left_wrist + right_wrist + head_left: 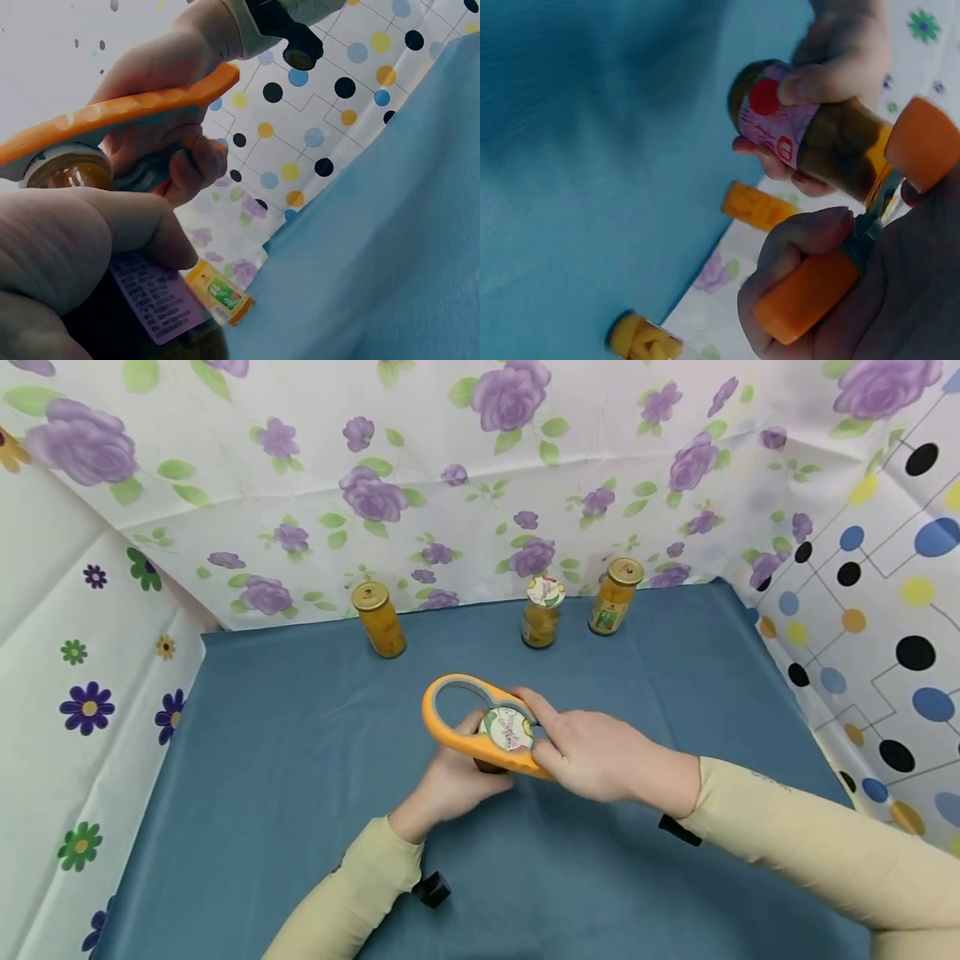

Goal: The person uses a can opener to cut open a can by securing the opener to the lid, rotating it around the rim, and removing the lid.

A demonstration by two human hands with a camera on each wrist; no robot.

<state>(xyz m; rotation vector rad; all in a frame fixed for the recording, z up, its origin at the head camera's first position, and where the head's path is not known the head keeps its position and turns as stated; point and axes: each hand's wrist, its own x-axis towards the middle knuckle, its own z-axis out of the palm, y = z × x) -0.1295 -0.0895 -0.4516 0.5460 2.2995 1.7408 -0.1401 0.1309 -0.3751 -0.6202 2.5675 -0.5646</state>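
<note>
My left hand (pixel 453 783) grips a glass jar (pixel 840 142) with a pink and purple label; dark, chunky contents show through the glass in the right wrist view. The jar has a pale printed lid (pixel 508 729). An orange jar opener (pixel 480 747) with a grey inner lining encircles this lid with one of its two loops. The other loop, to the left, surrounds nothing. My right hand (pixel 592 753) holds the opener at its right end, fingers and thumb squeezing the two sides. In the left wrist view the opener lies across the jar's top.
Three more closed jars stand at the back of the blue cloth (pixel 300 793): a tall gold-lidded jar (pixel 382 628) on the left, a shorter jar (pixel 540 625) with a printed lid, and a gold-lidded jar (pixel 611 602) on the right. Patterned sheets (pixel 450 527) wall three sides.
</note>
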